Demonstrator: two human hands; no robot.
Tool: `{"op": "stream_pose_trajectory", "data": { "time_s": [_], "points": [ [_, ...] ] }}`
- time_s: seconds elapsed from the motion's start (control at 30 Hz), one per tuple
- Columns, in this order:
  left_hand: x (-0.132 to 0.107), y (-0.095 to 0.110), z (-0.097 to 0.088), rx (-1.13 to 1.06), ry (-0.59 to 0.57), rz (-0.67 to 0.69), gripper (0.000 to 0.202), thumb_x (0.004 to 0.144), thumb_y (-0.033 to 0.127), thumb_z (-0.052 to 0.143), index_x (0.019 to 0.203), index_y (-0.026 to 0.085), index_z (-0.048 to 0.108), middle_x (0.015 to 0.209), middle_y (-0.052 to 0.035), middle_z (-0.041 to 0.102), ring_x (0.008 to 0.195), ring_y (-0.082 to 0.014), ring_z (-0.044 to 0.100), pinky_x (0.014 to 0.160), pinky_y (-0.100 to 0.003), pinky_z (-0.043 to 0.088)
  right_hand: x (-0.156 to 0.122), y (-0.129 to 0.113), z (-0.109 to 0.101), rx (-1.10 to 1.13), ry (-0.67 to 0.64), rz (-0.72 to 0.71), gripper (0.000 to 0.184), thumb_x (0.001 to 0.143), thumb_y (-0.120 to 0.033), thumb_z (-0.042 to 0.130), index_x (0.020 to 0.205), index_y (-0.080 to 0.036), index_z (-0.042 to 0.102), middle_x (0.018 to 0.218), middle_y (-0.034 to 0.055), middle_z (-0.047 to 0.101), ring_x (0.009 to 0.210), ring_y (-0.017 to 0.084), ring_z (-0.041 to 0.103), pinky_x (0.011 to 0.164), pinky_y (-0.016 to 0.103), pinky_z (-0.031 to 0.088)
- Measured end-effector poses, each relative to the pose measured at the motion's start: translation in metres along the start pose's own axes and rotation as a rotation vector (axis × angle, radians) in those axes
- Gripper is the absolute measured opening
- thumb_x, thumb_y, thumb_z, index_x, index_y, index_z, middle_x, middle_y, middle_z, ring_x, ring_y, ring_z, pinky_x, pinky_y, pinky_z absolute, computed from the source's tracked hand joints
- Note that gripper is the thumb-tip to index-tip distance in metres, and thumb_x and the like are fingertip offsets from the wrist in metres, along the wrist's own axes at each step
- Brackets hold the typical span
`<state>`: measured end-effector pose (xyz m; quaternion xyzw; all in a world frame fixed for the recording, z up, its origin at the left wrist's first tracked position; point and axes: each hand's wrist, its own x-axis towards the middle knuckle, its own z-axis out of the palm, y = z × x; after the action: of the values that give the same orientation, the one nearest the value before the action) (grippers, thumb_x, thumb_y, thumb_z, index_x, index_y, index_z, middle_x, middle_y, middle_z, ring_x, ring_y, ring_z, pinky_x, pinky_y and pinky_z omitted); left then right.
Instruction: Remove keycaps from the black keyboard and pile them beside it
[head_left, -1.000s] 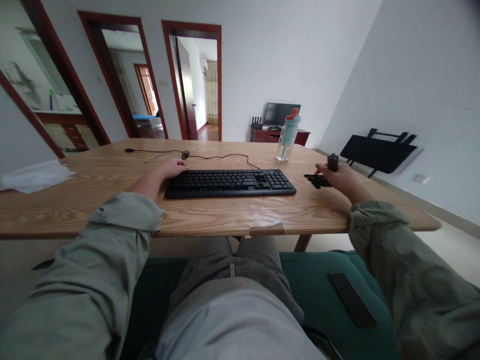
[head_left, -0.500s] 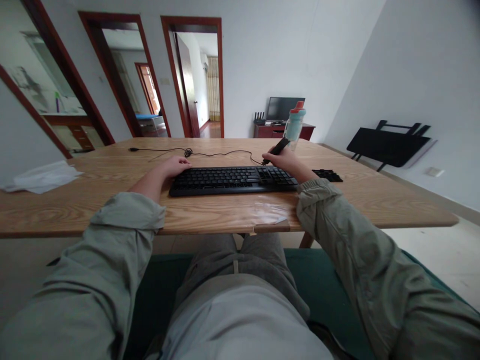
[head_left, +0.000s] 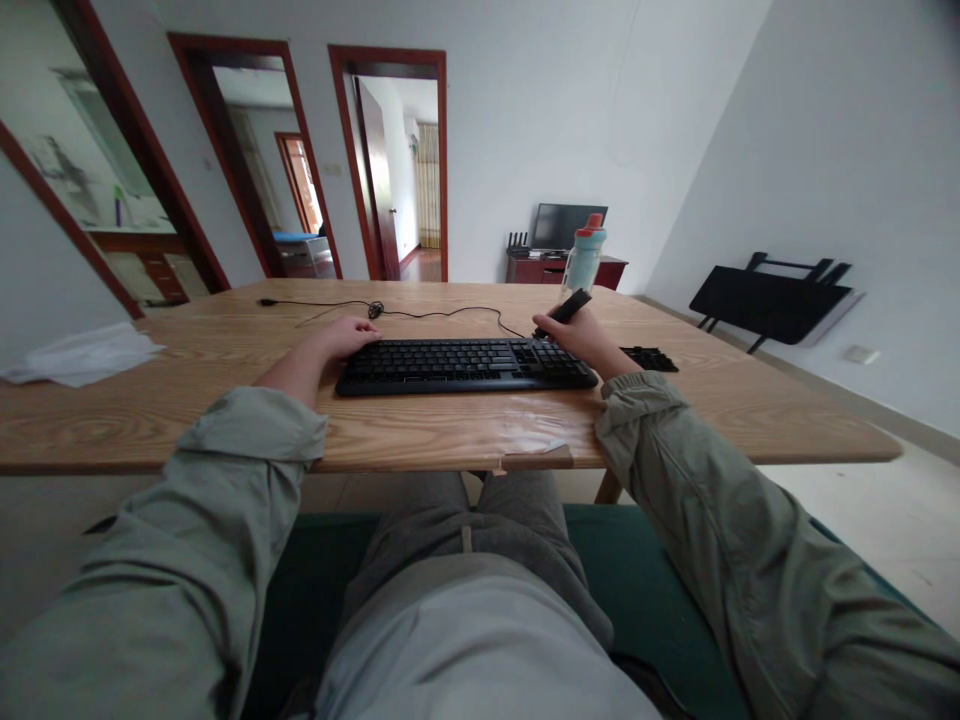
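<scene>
The right hand (head_left: 581, 335), fingers clenched round a dark tool (head_left: 564, 307), is at the right end of the keyboard (head_left: 457, 365) on the worktop (head_left: 225, 400). The left hand (head_left: 346, 335) rests slack at its left end. Small black pieces (head_left: 651, 358) lie alongside, and most keys look untouched.

Our wooden table (head_left: 420, 425) bears a black keyboard (head_left: 450, 362) spanning from our left fingers (head_left: 361, 328) to our right fingers (head_left: 553, 326). A bottle (head_left: 583, 260) stands beyond the right fingers, with black pieces (head_left: 651, 358) just right of them.
</scene>
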<state>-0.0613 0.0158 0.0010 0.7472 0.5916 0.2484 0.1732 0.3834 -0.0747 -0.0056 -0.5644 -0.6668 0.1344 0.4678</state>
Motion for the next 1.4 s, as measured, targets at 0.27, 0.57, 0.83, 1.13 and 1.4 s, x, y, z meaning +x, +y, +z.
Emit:
{"op": "stream_pose_trajectory", "data": {
  "time_s": [0.27, 0.57, 0.83, 1.13, 1.4],
  "points": [
    [0.000, 0.001, -0.001, -0.006, 0.011, -0.011, 0.031, 0.067, 0.049, 0.072, 0.078, 0.021, 0.075, 0.083, -0.0079, 0.076, 0.085, -0.0286, 0.068, 0.079, -0.036, 0.054, -0.002, 0.000, 0.006, 0.031, 0.034, -0.022, 0.042, 0.082, -0.062, 0.072, 0.078, -0.022, 0.064, 0.067, 0.0046, 0.065, 0.066, 0.021, 0.059, 0.071, 0.039, 0.053],
    [0.004, -0.004, 0.001, 0.014, 0.011, 0.031, 0.033, 0.069, 0.051, 0.071, 0.080, 0.019, 0.075, 0.083, -0.0078, 0.076, 0.086, -0.0272, 0.066, 0.081, -0.035, 0.054, -0.005, -0.003, 0.008, 0.061, 0.023, -0.008, 0.041, 0.082, -0.062, 0.071, 0.080, -0.021, 0.065, 0.068, 0.0037, 0.064, 0.067, 0.020, 0.058, 0.073, 0.038, 0.053],
    [0.001, 0.000, -0.001, -0.003, -0.004, 0.004, 0.031, 0.065, 0.050, 0.070, 0.077, 0.022, 0.075, 0.083, -0.0075, 0.076, 0.084, -0.0296, 0.069, 0.077, -0.038, 0.055, -0.006, -0.005, 0.009, 0.014, -0.025, -0.011, 0.042, 0.080, -0.065, 0.070, 0.075, -0.024, 0.062, 0.070, 0.0057, 0.065, 0.072, 0.023, 0.058, 0.075, 0.041, 0.053],
    [-0.003, 0.003, 0.000, -0.020, 0.016, -0.020, 0.031, 0.063, 0.051, 0.072, 0.074, 0.022, 0.075, 0.080, -0.0077, 0.075, 0.082, -0.0301, 0.070, 0.074, -0.037, 0.055, -0.007, -0.006, 0.009, 0.060, 0.027, -0.025, 0.045, 0.082, -0.067, 0.071, 0.081, -0.023, 0.063, 0.074, 0.0067, 0.065, 0.073, 0.023, 0.061, 0.076, 0.040, 0.052],
    [-0.002, 0.003, -0.001, 0.004, 0.015, 0.000, 0.032, 0.069, 0.050, 0.073, 0.078, 0.019, 0.074, 0.081, -0.0073, 0.075, 0.083, -0.0267, 0.065, 0.079, -0.035, 0.053, -0.008, -0.010, 0.009, 0.057, 0.017, -0.003, 0.044, 0.083, -0.066, 0.072, 0.081, -0.023, 0.062, 0.072, 0.0060, 0.064, 0.071, 0.023, 0.060, 0.077, 0.041, 0.052]
  ]
}}
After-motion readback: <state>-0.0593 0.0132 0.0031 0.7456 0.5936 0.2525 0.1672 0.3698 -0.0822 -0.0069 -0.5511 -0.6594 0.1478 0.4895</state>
